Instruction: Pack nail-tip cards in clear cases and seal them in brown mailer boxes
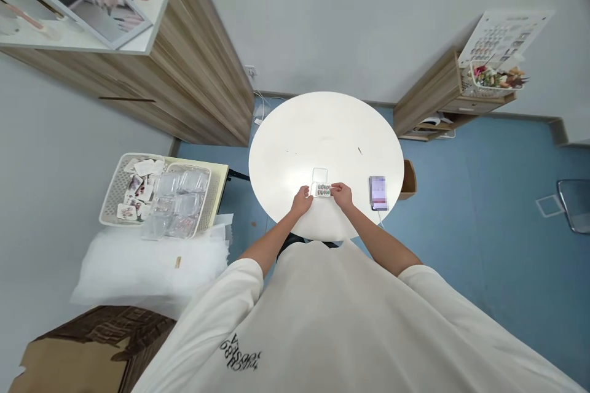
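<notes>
A small box of press-on nails (323, 191), with shiny oval nails in two rows, is low over or on the round white table (325, 135). My left hand (302, 201) holds its left side, thumb and fingers closed at the edge. At the right end, my right hand (342, 194) has its fingers closed on the box's edge. Just beyond the box is a clear square lid (320, 175); whether it is joined to the box, I cannot tell. To the right of my right hand lies a phone (378, 193) with its screen lit and a cable attached.
At the left, white baskets (107, 199) hold cards and clear packets, beside white wrapping (147, 264) and a cardboard box (78, 359). A wooden cabinet (203, 55) stands at back left, a wooden shelf unit (428, 95) at back right. A brown bin (408, 179) is beside the table.
</notes>
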Tool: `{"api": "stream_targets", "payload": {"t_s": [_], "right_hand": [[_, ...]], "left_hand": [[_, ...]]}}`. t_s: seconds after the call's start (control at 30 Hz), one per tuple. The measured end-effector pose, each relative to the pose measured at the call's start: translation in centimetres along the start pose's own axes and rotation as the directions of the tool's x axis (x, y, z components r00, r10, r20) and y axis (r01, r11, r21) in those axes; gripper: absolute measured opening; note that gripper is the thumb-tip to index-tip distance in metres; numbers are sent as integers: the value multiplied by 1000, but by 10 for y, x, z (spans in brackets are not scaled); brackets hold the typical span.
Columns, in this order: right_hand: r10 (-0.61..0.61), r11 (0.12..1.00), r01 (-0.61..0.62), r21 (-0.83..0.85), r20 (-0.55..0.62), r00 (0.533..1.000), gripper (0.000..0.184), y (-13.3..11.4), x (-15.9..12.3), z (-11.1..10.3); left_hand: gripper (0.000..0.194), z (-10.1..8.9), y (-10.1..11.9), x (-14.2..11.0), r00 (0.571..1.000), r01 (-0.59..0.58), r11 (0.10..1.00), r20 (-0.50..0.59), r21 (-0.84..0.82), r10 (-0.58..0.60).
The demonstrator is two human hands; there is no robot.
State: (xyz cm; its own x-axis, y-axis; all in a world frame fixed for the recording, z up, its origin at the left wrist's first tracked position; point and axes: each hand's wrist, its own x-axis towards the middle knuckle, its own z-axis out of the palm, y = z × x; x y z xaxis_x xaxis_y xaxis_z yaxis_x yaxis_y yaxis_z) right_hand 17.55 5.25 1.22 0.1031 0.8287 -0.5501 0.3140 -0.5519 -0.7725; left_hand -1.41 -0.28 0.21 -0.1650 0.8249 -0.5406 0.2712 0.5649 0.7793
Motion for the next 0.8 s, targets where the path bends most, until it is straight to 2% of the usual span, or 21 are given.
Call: {"api": "stream_targets", "payload": {"t_s": [0.2,0.4,0.57,0.7,0.8], "right_hand": [[37,991,-39,-128,-21,999,31,17,14,17],[41,985,-40,-169,3,999,28,19,13,31],[57,984,-56,-167,2,998,24,16,18,24],[17,987,-17,-157,0,1000,25,4,34,17],[9,998,-10,-64,-21,1000,34,-8,46,18]], "left_hand": [[51,6,-18,17,994,55,998,97,-29,-52],[52,2,-21,22,987,52,997,155,-49,-44],[49,-10,-16,32,987,100,995,128,3,-100],[51,-14,-6,58,989,108,994,102,-16,-106],[51,-12,6,81,992,108,991,73,-75,-102]]}}
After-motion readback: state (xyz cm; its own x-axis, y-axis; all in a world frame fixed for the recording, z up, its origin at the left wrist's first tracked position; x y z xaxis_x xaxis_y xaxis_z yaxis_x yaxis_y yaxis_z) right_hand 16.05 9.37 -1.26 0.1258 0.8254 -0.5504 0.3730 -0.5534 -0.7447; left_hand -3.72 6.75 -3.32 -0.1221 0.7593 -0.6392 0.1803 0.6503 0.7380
